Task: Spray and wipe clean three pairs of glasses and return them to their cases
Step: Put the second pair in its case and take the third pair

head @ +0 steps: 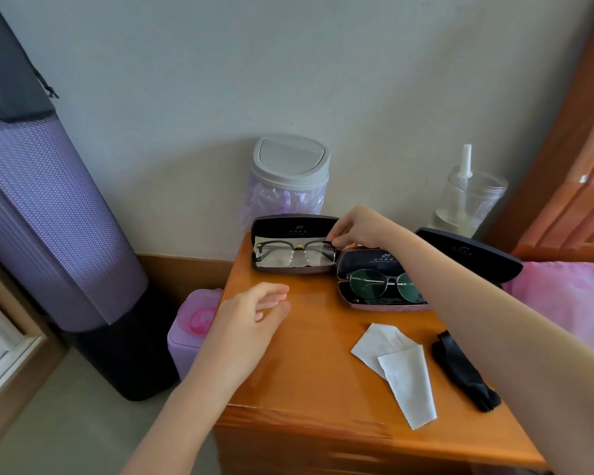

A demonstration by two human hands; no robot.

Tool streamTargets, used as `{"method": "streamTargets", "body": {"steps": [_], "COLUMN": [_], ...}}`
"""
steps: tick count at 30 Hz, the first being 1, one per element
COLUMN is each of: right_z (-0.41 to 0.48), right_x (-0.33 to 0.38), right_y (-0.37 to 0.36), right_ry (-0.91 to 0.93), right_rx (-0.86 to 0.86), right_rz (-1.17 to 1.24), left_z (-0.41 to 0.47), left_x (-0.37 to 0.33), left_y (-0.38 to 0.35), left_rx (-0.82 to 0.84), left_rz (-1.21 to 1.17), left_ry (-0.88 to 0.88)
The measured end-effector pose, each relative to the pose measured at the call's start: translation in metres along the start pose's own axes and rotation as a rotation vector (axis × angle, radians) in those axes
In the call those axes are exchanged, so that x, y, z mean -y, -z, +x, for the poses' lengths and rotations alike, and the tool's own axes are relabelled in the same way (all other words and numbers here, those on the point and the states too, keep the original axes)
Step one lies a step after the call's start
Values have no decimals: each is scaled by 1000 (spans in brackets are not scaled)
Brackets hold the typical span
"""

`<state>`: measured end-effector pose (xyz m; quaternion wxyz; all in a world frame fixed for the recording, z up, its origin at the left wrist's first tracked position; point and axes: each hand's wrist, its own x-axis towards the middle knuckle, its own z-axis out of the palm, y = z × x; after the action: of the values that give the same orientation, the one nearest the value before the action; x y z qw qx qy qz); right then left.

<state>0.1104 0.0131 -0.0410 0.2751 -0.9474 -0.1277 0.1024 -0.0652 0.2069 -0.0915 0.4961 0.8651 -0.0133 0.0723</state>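
Observation:
An open dark case (294,224) stands at the back of the wooden nightstand (309,341), and black half-rim glasses (288,252) lie in it on a white cloth. My right hand (355,226) pinches the right end of those glasses. To its right a second open case (374,305) holds round-lens glasses (384,284). A third open case (474,252) shows behind my right forearm, its contents hidden. My left hand (251,313) hovers over the nightstand's left side, fingers relaxed and holding nothing. Two white wiping cloths (398,365) and a black cloth (460,368) lie at the front right.
A small grey-lidded bin (290,166) with a purple liner stands against the wall behind the cases. A clear bottle with a white nozzle (467,197) stands at the back right. A purple box (192,323) sits on the floor left of the nightstand. A pink bed cover (570,296) lies at right.

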Motion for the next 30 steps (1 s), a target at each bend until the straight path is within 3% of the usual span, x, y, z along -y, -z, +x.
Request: {"method": "streamTargets", "body": {"steps": [13,19,25,30], "right_z": [-74,-143,-177,-172], "right_x": [-11,-76,-149,-175], "right_y": [46,87,79,56], "right_ry": [104,-77,-272,-289], "right_rx": [-198,-402,-445,-487], "right_rz": [-75,-26,11,17], "left_z": [-4,-22,-28,-26], "left_x": [-9,-24,-38,-45], "left_y": [-15,-37,-56,-71], "left_rx": [37,131,167,178], "left_rz": [16,36,56,87], "left_ry": [-58,-128,-169,-204]}}
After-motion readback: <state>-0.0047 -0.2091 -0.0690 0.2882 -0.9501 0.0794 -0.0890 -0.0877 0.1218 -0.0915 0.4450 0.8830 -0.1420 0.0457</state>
